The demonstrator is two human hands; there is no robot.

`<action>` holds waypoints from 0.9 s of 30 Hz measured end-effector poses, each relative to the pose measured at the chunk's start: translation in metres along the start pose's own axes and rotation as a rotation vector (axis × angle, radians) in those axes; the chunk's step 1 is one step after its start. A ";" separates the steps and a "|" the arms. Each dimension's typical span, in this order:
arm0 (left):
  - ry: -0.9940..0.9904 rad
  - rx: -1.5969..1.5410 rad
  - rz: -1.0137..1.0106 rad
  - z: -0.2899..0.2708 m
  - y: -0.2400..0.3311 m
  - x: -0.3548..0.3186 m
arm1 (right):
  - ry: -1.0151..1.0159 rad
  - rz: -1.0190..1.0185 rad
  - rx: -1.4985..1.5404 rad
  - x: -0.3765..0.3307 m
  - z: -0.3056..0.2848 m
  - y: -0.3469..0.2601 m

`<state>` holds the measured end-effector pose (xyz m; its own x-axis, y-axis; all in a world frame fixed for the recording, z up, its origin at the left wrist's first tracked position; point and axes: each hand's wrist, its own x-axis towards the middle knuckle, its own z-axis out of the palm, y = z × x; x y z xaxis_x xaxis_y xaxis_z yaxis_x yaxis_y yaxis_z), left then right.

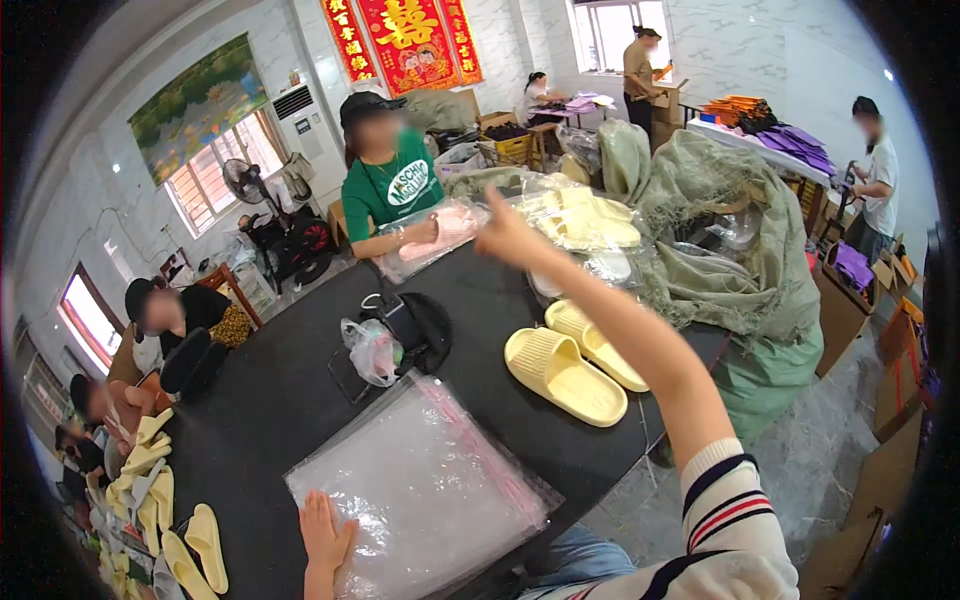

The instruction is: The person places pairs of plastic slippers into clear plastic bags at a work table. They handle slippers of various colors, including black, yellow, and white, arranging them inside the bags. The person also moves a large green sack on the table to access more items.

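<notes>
My left hand (325, 532) lies flat, fingers stretched out, on the lower left part of a stack of clear zip bags (420, 470) with pink seal strips along the right side. My right hand (508, 236) is raised over the far side of the table, one finger extended and nothing visible in it. Beneath my right forearm sits a pair of pale yellow slippers (565, 378), partly covered by the arm. Just beyond that hand are bagged yellow slippers (580, 215). Across the table a person in green handles a pink slipper (452, 228) in a clear bag.
The black table (270, 420) also bears a small plastic bag (372, 350) beside a dark object (425, 325). Large green sacks (740, 230) crowd the right side. More yellow slippers (190, 550) line the left edge, where other people sit. Cardboard boxes (848, 310) stand at right.
</notes>
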<state>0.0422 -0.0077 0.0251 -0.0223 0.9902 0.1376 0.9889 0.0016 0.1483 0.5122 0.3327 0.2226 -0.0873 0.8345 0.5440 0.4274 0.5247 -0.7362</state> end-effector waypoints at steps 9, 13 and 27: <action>-0.075 0.011 0.161 -0.060 0.011 -0.023 | -0.047 0.604 -0.816 0.090 -0.175 0.019; -0.266 0.049 0.176 -0.080 0.058 -0.050 | -0.005 0.610 -0.786 0.087 -0.184 0.031; -0.145 0.050 0.187 -0.031 0.063 -0.077 | -0.194 -0.059 -0.160 0.031 -0.061 0.034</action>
<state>0.1013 -0.0880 0.0543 0.1799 0.9836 0.0156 0.9799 -0.1806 0.0848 0.5791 0.3656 0.2392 -0.2808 0.8279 0.4856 0.5520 0.5532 -0.6240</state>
